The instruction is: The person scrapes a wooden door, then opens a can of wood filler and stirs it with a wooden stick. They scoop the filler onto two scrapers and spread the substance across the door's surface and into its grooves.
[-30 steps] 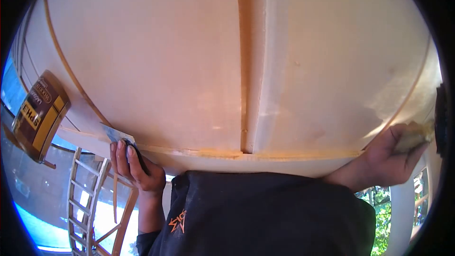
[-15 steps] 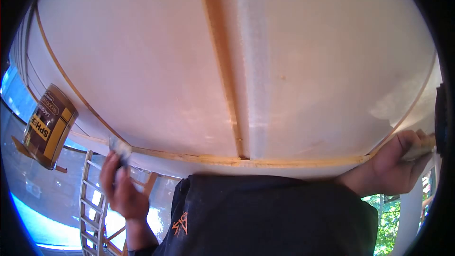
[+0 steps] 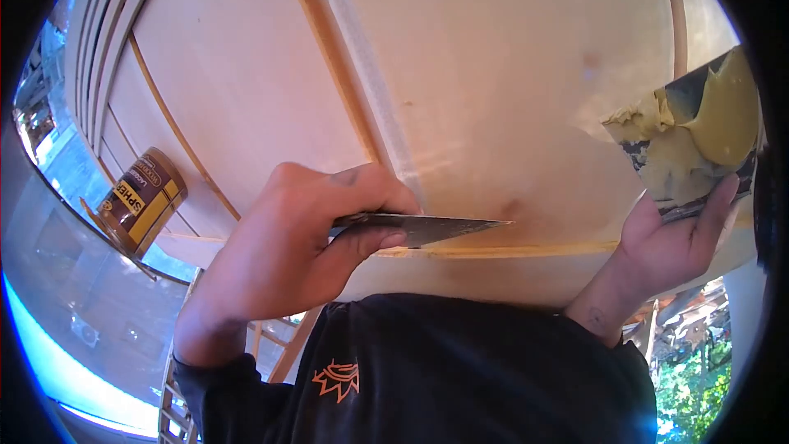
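My left hand [image 3: 288,238] is closed on a putty knife [image 3: 444,228], fingers above and thumb below. Its thin metal blade points right, above the front edge of a large pale panel [image 3: 501,148]. At the right, my right hand [image 3: 678,230] is palm up, holding a dark flat plate [image 3: 657,152] from beneath, the thumb along its near side. Thick yellowish putty [image 3: 727,111] is spread over the plate, heaped most at its far right. A gap separates the knife's tip from the plate.
An orange-brown wooden strip [image 3: 329,53] crosses the panel, and another strip [image 3: 567,250] runs along its front edge. A brown and yellow tin [image 3: 141,201] stands at the left. Below it is a ladder [image 3: 171,411]. Curved slats [image 3: 111,25] rise at the upper left.
My left hand has come up and right with the putty knife, over the panel. My right hand has turned, so the putty-covered plate now faces up into view. The whole view has shifted.
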The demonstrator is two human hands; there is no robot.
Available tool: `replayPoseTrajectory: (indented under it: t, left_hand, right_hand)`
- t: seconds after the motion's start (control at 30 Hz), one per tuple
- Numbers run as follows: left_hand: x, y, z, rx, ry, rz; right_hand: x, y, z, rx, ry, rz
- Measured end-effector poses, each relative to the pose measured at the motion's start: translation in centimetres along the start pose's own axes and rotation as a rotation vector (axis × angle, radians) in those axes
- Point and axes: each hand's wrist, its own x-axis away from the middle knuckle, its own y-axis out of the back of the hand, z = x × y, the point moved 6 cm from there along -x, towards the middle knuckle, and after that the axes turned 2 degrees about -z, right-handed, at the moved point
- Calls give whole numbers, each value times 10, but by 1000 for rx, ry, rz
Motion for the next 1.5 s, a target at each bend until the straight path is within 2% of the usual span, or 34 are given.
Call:
replayPoseTrajectory:
  t: [0.17, 0.43, 0.53, 0.73, 0.8, 0.9, 1.03, 1.07, 1.13, 1.27, 1.37, 1.47, 1.5]
  left_hand:
    - [-13, -3, 2, 22, 42, 109]
    - [-24, -14, 4, 49, 18, 217]
    - [-23, -16, 4, -19, 28, 261]
    - [-16, -19, -8, -101, -91, 225]
    - [-12, -14, -14, -114, -148, 168]
    - [-7, -4, -17, -72, -225, 48]
    - [8, 17, -16, 67, -180, -110]
    - [14, 23, -13, 138, -160, -223]
    - [30, 31, -4, 283, -123, -451]
    - [46, 37, 2, 154, -79, -515]
    - [62, 43, 31, 453, 12, -685]
    - [61, 37, 45, 886, -27, -860]
    - [62, 33, 51, 1009, -42, -845]
  right_hand:
    - [1, 1, -2, 1, -47, -7]
    - [1, 6, 1, 109, 6, -118]
    - [0, 13, 2, 114, 73, -55]
    - [1, 20, 9, 284, 304, 92]
    - [4, 15, 11, 349, 333, 81]
    - [5, 15, 8, 239, 289, 97]
    - [-7, 26, -2, -98, 10, 90]
    - [-9, 27, -4, -130, -43, 71]
    - [-8, 25, -5, -22, -54, 8]
    - [4, 12, -7, 27, -120, 36]
    - [20, -4, -13, 20, -251, 137]
    - [40, -22, -17, -122, -437, 281]
    - [46, -29, -18, -196, -504, 330]
